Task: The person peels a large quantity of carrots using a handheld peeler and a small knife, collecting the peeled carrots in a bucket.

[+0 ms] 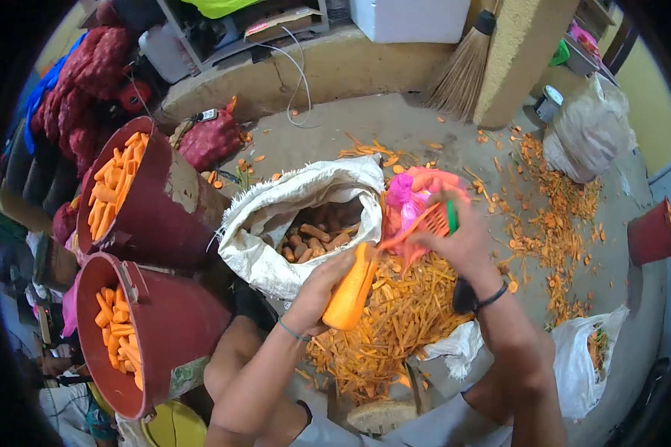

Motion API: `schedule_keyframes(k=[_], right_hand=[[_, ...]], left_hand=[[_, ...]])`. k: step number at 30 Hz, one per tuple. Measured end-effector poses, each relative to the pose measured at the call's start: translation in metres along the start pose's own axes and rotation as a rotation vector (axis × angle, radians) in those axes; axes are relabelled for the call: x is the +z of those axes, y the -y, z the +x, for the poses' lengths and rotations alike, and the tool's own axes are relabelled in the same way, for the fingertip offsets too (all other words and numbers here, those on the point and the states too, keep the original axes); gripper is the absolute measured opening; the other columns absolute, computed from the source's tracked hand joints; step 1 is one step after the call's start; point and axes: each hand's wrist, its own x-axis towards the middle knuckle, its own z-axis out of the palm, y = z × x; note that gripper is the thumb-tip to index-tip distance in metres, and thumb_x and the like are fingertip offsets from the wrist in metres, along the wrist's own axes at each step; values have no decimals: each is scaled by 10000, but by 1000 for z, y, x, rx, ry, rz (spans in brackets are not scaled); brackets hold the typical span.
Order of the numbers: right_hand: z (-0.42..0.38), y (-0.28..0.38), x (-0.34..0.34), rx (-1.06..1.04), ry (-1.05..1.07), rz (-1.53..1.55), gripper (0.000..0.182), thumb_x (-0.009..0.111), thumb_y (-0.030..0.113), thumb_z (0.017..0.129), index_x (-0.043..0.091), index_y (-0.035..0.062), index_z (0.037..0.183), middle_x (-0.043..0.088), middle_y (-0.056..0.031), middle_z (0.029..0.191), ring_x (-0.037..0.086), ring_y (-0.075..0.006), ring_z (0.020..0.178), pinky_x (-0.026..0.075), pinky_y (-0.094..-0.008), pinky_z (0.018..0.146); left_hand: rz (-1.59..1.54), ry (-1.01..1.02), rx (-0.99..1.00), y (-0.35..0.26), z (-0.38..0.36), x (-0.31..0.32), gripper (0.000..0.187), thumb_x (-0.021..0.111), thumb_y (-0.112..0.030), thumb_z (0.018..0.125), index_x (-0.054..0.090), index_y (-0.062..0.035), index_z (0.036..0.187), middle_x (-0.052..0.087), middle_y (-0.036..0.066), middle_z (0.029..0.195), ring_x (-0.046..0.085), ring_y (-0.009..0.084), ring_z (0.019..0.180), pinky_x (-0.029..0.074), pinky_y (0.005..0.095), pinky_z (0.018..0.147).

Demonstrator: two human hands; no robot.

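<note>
Forearms: both reach forward from the bottom edge, above the floor.
Left hand [322,287]: clenched around a peeled carrot [350,292], held tilted, tip up.
Right hand [458,238]: grasping an orange peeler [419,226]; blade meets the carrot's upper end.
Peel heap [395,320]: directly beneath both hands.
Sack [276,216]: white, open, unpeeled carrots inside, just beyond the left hand.
Buckets [179,208]: 2, maroon, left side, holding peeled carrots.

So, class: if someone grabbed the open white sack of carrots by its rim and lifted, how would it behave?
The sack would probably flop: its woven rim is rolled and creased. It likely feels heavy, with unpeeled carrots piled inside. Tilted, those might roll out of the open mouth.
</note>
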Motion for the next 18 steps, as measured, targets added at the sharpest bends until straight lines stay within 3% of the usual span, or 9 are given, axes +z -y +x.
schedule_keyframes(k=[1, 4, 7, 10, 13, 18], right_hand=[[-3, 10, 3, -29, 96, -48, 708, 904, 422, 634, 622, 14, 1140, 692, -126, 892, 685, -266, 802, 539, -356, 730], [0, 4, 8, -141, 96, -84, 684, 906, 417, 627, 635, 28, 1119, 684, -123, 892, 675, -264, 817, 531, -363, 750], [14, -16, -4, -34, -13, -135, 653, 906, 410, 629, 638, 45, 1100, 681, -121, 871, 673, -274, 797, 528, -374, 734], [14, -29, -2, 95, -72, -90, 640, 890, 406, 664, 634, 41, 1123, 684, -119, 867, 672, -257, 784, 519, -360, 717], [14, -12, 3, 163, 71, 27, 642, 860, 447, 701, 630, 27, 1130, 678, -134, 859, 665, -259, 783, 514, -357, 714], [-14, -12, 49, 199, 349, -97, 623, 788, 498, 771, 586, 21, 1117, 659, -209, 880, 666, -370, 831, 508, -438, 719]], left_hand=[[57, -19, 15, 0, 3, -3, 471, 503, -306, 1023, 484, -27, 1402, 653, 66, 1094, 652, 129, 890, 544, 241, 738], [154, -23, 13, 14, 3, -8, 452, 490, -307, 1037, 509, -10, 1377, 658, 56, 1077, 637, 105, 855, 529, 244, 747], [231, -32, -84, 14, 3, -5, 468, 492, -327, 1038, 510, -1, 1373, 664, 56, 1066, 641, 111, 864, 533, 258, 771], [210, -33, -5, 11, -5, -6, 465, 489, -357, 1034, 535, -4, 1333, 669, 68, 1050, 656, 134, 876, 546, 277, 783], [32, -100, 34, 4, -5, -16, 492, 463, -423, 1030, 558, -14, 1285, 671, 81, 1019, 668, 160, 864, 560, 293, 784], [-278, -124, 168, 11, 6, -30, 518, 416, -464, 1030, 534, -40, 1304, 642, 88, 1004, 645, 201, 830, 559, 339, 746]])
